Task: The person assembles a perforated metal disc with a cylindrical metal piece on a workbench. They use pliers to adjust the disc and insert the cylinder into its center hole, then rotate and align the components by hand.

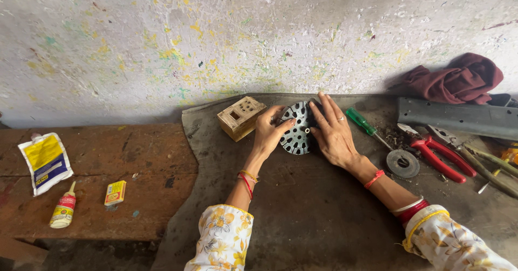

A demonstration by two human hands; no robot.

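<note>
two hands: both on the slotted metal disc [297, 128], at the bench's back edge by the wall.
left hand [268, 132]: fingers curled narrow over the disc's left rim.
right hand [333, 132]: fingers spread wide, pressing its right side.
risk: the disc, propped tilted, may slip; slot edges may nick fingertips.
nearby: wooden box [240, 118], screwdriver [361, 121], red pliers [441, 156].
</note>
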